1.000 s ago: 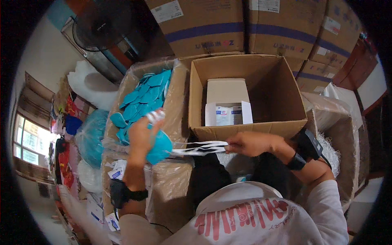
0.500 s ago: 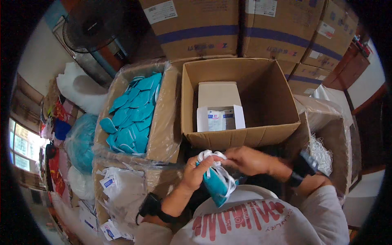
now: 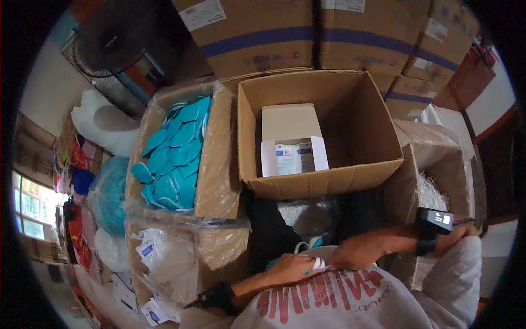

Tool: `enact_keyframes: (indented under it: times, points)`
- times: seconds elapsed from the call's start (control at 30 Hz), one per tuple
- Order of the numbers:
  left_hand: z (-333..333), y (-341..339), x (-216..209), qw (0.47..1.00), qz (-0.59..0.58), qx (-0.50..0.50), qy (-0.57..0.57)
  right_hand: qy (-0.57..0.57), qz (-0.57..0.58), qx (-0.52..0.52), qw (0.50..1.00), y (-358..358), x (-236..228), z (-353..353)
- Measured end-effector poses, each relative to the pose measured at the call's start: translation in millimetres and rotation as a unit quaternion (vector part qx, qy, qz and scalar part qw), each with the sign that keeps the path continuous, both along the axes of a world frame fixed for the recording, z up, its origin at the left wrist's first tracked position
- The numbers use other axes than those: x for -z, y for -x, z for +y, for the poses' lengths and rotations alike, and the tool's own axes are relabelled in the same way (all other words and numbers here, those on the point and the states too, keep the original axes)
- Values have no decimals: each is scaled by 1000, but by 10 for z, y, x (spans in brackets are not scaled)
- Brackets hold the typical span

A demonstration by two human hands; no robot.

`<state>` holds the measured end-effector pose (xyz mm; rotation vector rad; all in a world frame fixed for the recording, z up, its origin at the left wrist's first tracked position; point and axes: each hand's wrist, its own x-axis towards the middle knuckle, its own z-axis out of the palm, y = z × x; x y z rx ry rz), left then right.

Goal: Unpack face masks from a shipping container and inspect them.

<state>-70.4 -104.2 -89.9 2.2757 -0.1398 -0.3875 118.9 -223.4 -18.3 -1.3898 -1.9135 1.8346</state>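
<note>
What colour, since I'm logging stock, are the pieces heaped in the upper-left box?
Teal pieces, clearest in the head view.

A small box (image 3: 290, 123) lies in the carton (image 3: 329, 183), beyond the hands (image 3: 290, 269).

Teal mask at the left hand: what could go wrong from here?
The teal mask shows only as a sliver beside the left hand, so a slip or crooked fold could go unseen in this view.
A white strap loop stands up just beyond the hands and might snag or tangle.
Loose teal mask pieces lie heaped in the plastic-lined carton, some near its edge; a bump might spill a few.
</note>
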Motion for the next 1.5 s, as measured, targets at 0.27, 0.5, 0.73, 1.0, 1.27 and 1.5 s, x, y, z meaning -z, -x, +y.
enact_keyframes:
  times: [0.27,0.5,0.73,1.0,1.27,1.5]
  points:
    - [-59,-201,-307,995,82,53,-11,184,6,36,982,-384,-322,-538]
    - [-137,16,-21,997,58,38,-31,251,125,7,960,-534,32,-899]
    - [-17,49,-220,961,101,-228,117,330,76,329,882,-1003,150,-1093]
    - [598,-322,-251,956,0,-263,126,256,340,575,699,-263,1628,-410]
    - [784,-360,-249,918,78,-363,140,211,291,596,718,-163,1837,30]
    - [770,-510,-484,949,45,-251,183,90,396,441,800,14,582,577]
